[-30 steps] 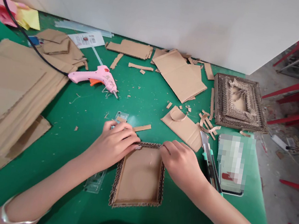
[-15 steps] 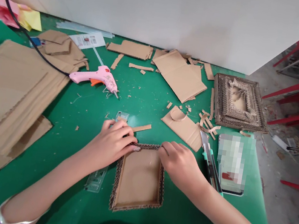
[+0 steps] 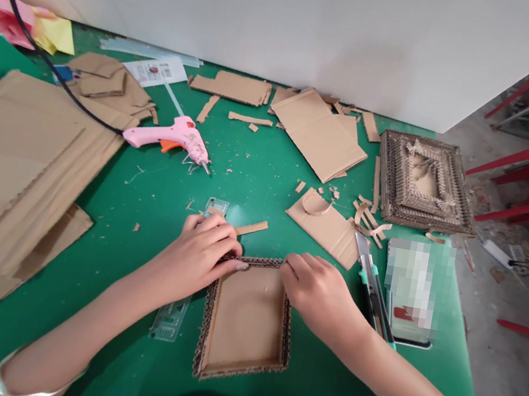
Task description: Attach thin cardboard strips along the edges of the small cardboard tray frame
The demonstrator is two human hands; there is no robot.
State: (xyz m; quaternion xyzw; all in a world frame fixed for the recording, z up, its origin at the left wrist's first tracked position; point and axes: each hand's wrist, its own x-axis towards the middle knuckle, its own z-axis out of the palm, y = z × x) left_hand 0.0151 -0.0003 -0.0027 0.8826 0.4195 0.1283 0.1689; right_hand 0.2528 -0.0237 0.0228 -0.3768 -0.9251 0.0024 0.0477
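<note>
A small cardboard frame [image 3: 247,320] with raised corrugated edges lies on the green table [image 3: 156,207] in front of me. My left hand [image 3: 199,255] presses its fingertips on the frame's far left corner. My right hand [image 3: 320,292] pinches the far right corner of the same top edge strip. Both hands grip the frame's top edge. A clear green ruler [image 3: 171,317] lies partly under my left hand and forearm. A loose cardboard strip [image 3: 252,227] rests just beyond my left hand.
A pink glue gun [image 3: 168,136] with a black cord lies at the back left. Stacked cardboard sheets [image 3: 10,169] fill the left. A utility knife [image 3: 371,287] and a phone [image 3: 412,283] lie right of my right hand. A finished ornate cardboard frame [image 3: 424,183] sits back right among scraps.
Almost nothing has moved; both hands stay pressed on the frame's top edge, with only a slight shift of the view.
</note>
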